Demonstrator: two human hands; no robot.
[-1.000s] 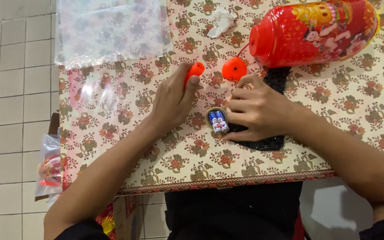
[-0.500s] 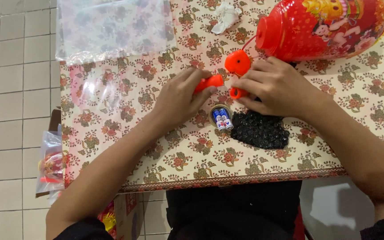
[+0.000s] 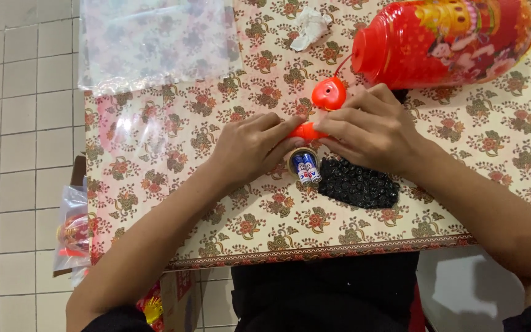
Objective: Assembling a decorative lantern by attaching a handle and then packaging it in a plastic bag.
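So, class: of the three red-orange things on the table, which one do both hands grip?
The small orange stick, pinched between the left hand and right hand. The round cap and big lantern lie untouched.

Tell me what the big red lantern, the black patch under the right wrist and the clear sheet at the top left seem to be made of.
The big red lantern looks like thin glossy plastic: it shines and carries bright printed pictures. The black patch seems a bumpy knitted or beaded fabric, matte with tiny glints; which one is unclear. The clear sheet looks like soft transparent plastic film: the floral tablecloth shows through it and it wrinkles and glares.
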